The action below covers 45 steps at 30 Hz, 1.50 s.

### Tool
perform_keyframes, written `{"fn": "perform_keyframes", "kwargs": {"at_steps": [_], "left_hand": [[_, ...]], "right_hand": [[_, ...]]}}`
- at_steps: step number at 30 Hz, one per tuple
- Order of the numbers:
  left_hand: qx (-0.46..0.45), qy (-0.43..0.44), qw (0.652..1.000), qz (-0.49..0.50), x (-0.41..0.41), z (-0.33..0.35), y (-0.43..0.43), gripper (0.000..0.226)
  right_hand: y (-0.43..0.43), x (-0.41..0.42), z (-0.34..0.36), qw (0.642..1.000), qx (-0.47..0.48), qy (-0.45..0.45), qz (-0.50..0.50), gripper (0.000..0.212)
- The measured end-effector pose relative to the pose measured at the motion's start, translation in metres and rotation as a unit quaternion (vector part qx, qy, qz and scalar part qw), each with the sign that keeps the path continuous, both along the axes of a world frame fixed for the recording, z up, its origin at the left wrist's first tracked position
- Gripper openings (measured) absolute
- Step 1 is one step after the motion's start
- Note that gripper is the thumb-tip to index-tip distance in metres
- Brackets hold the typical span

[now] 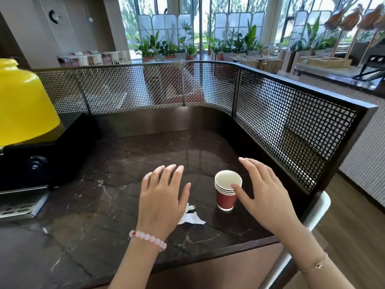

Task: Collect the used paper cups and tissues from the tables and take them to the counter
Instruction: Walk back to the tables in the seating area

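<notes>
Head view: stack of red paper cups, nested, upright on the dark marble worktop, near its right front edge; likely light, thin-walled, easily crushed; best taken gently round the wall below the rims; crumpled white tissue, lying left of the stack, apart from it; soft, near weightless, can be pinched anywhere; left hand, fingers spread and straight, holding nothing, partly hiding the tissue; right hand, fingers likewise wide, empty; thumb at the stack's rim, contact uncertain; yellow vessel far left; mesh screen behind.
</notes>
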<state>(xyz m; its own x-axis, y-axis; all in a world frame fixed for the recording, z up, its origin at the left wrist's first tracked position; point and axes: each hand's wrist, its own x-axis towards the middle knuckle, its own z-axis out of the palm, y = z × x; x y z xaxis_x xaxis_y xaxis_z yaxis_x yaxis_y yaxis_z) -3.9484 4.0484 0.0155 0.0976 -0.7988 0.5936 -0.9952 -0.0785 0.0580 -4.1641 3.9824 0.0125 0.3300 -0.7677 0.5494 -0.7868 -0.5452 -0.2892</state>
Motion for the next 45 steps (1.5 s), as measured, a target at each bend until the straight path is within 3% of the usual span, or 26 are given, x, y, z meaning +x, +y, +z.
{"fn": "perform_keyframes", "kwargs": {"at_steps": [3, 14, 25, 34, 45], "left_hand": [[0.003, 0.000, 1.000, -0.012, 0.000, 0.003, 0.005, 0.048], [-0.009, -0.008, 0.995, -0.100, -0.020, 0.010, 0.007, 0.047], [-0.014, 0.017, 0.973, -0.231, -0.095, 0.019, 0.013, 0.046], [-0.015, 0.031, 0.941, -0.337, -0.219, 0.026, 0.032, 0.046], [0.015, 0.037, 0.897, -0.440, -0.404, 0.015, 0.075, 0.045]], "right_hand": [[0.012, 0.003, 0.003, 1.000, -0.017, 0.007, -0.011, 0.058], [0.055, -0.014, 0.016, 0.994, 0.000, 0.056, -0.089, 0.058], [0.101, -0.078, 0.027, 0.979, -0.006, 0.050, -0.196, 0.061], [0.159, -0.189, 0.026, 0.958, 0.003, 0.042, -0.283, 0.061], [0.242, -0.354, 0.014, 0.906, 0.057, 0.042, -0.418, 0.059]]}}
